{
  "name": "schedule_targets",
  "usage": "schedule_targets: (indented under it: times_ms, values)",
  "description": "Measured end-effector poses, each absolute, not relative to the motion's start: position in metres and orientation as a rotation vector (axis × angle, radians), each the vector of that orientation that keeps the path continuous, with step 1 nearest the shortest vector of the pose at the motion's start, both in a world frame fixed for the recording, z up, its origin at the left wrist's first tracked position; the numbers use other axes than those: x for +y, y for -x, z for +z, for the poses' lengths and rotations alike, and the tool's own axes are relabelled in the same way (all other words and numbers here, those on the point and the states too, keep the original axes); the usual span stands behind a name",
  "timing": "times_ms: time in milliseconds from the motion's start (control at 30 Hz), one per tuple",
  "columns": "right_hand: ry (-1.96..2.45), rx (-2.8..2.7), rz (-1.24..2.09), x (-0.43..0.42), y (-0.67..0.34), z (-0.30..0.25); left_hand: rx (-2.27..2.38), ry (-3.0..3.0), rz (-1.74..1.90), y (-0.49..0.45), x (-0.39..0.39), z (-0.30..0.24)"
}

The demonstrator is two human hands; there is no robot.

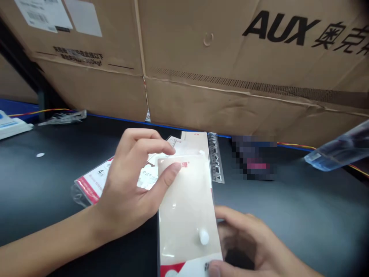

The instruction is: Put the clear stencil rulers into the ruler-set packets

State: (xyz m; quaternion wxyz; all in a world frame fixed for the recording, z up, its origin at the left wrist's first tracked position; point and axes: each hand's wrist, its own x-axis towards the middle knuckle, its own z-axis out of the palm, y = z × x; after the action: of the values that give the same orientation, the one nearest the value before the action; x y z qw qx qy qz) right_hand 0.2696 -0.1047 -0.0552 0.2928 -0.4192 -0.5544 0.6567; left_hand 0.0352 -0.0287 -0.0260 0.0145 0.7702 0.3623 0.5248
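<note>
My left hand (129, 184) pinches the top edge of a clear plastic packet (187, 207) with a beige card and a red strip at its bottom; thumb and fingers close on its upper left corner. A small white part (203, 236) lies inside the packet. My right hand (245, 246) holds the packet's lower right edge from underneath, fingers curled round it. Under and behind the packet lies a stack of similar packets (95, 181) with red-and-white labels, on the dark table (302, 207).
A large brown cardboard box (230, 69) printed AUX stands along the table's back edge. A clear plastic bag (340, 150) lies at the right, a white object (11, 125) at the far left, and red-yellow wires (43, 111) run along the back.
</note>
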Motion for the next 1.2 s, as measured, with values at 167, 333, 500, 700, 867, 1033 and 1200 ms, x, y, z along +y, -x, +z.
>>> schedule_targets:
  times_ms: [167,333,500,700,867,1033,1200]
  values:
    - [1.198,-1.376,1.512,-0.083,-0.279,-0.053,1.054,-2.704,1.338,-0.029,-0.024,-0.028]
    - [1.210,-1.403,1.306,-0.064,-0.287,-0.060,0.538,-2.936,0.797,-0.035,-0.039,-0.030]
    - [1.243,-1.449,1.284,-0.062,-0.287,-0.067,0.414,-2.958,0.571,-0.048,-0.054,-0.035]
    - [1.274,-1.649,1.167,-0.066,-0.284,-0.064,0.683,-2.854,0.446,-0.049,-0.044,-0.041]
    - [1.292,-1.805,1.086,-0.070,-0.282,-0.060,0.730,-2.817,0.461,-0.047,-0.041,-0.046]
    - [1.283,-1.912,1.000,-0.071,-0.283,-0.059,0.794,-2.785,0.543,-0.042,-0.040,-0.040]
    - [1.331,-2.044,0.863,-0.074,-0.284,-0.058,1.180,-2.831,0.571,-0.025,-0.020,-0.031]
